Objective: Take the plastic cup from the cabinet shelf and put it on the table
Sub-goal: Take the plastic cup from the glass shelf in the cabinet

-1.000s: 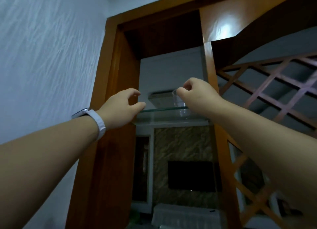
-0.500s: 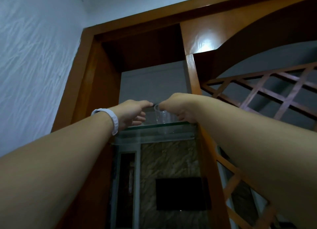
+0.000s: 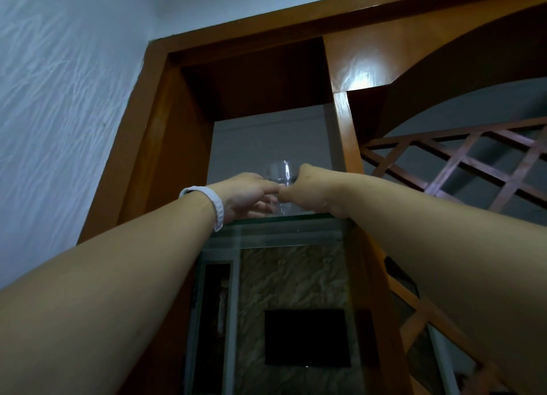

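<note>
Cup held at the shelf, not yet carried down.

Both the left hand (image 3: 251, 194) and the right hand (image 3: 307, 191) close around the clear plastic cup (image 3: 279, 177), which is at the glass shelf (image 3: 284, 218) of the wooden cabinet (image 3: 165, 146); whether it is lifted I cannot tell. The table is not visible, so carrying and placing remain.

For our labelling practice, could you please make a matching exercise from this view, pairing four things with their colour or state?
Things:
1. plastic cup
2. wristband
3. glass shelf
4. lattice panel

Descriptions:
A. white, on the left wrist
B. dark wood, right of the cabinet post
C. clear, between both hands
D. see-through, under the cup

Pairs: 1-C, 2-A, 3-D, 4-B
</note>
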